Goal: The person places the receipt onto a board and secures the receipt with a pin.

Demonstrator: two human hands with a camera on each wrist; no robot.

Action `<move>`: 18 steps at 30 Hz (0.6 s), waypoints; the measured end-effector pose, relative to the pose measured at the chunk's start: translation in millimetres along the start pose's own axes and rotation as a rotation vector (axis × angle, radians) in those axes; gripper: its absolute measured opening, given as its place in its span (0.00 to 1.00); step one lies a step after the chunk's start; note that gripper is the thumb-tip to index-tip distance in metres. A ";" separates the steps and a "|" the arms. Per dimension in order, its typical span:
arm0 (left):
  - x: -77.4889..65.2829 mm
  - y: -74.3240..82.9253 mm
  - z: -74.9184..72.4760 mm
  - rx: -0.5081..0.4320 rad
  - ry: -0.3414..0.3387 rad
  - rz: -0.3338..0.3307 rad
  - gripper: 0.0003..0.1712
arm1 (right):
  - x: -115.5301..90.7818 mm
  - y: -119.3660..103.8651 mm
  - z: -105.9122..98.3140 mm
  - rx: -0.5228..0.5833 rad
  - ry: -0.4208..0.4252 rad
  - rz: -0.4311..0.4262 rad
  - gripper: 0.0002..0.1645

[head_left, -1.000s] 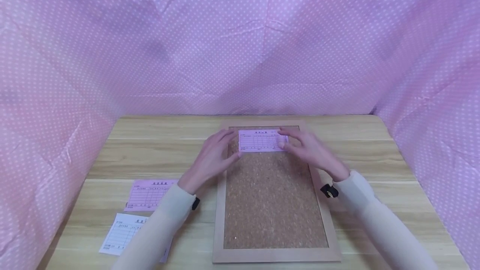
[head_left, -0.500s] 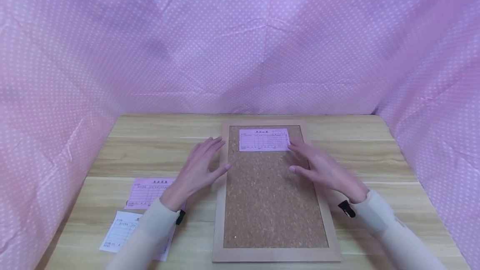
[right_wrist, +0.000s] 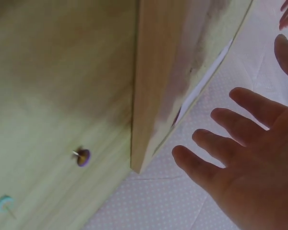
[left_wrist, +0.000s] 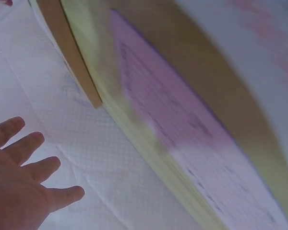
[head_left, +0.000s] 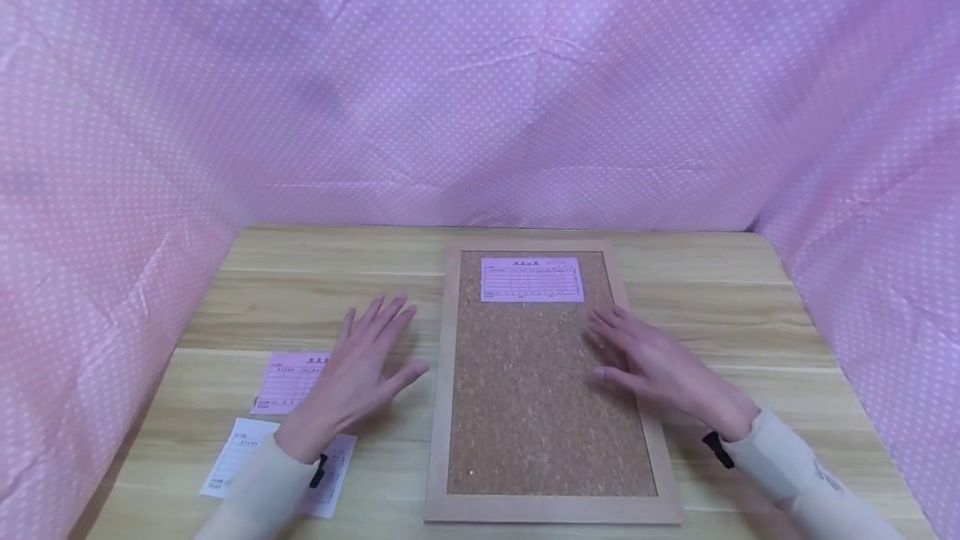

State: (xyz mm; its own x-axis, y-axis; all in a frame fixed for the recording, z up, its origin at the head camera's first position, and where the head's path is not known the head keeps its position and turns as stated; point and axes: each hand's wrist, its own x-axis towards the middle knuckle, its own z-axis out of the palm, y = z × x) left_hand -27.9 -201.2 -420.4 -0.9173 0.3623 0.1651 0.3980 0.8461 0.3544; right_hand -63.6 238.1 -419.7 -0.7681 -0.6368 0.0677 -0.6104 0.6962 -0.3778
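Observation:
A pink receipt slip (head_left: 531,280) lies near the far end of a wood-framed corkboard (head_left: 551,407). My left hand (head_left: 348,377), its fingers spread, is left of the board and overlaps a second pink slip (head_left: 285,383) in the head view. That slip also shows in the left wrist view (left_wrist: 168,112). Nearer me is a white slip (head_left: 232,461), partly covered by my left sleeve. My right hand (head_left: 667,369) hovers over the board's right side, fingers extended and holding nothing. The right wrist view shows the board's wooden edge (right_wrist: 156,86) beside that hand.
Two thumbtacks, one purple and gold (right_wrist: 82,157) and one teal (right_wrist: 5,203), lie on the wooden table right of the board. A pink dotted cloth (head_left: 487,107) hangs behind the table (head_left: 712,265) and along both sides.
Both hands have drawn back from the pink slip on the corkboard, toward me and apart. The left hand has crossed off the board to the left. That slip stays in place.

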 end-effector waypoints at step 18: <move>-56.5 -64.7 -23.7 0.066 0.065 -0.122 0.44 | -15.5 0.1 15.7 -0.005 -0.009 0.033 0.40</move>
State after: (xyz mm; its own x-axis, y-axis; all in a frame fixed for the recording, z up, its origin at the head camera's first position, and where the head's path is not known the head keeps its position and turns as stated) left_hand -1.5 -285.7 -430.9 -0.9554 0.2306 0.1844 0.2797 0.9072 0.3142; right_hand -48.7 242.9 -435.3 -0.7862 -0.6161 0.0473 -0.5856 0.7185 -0.3753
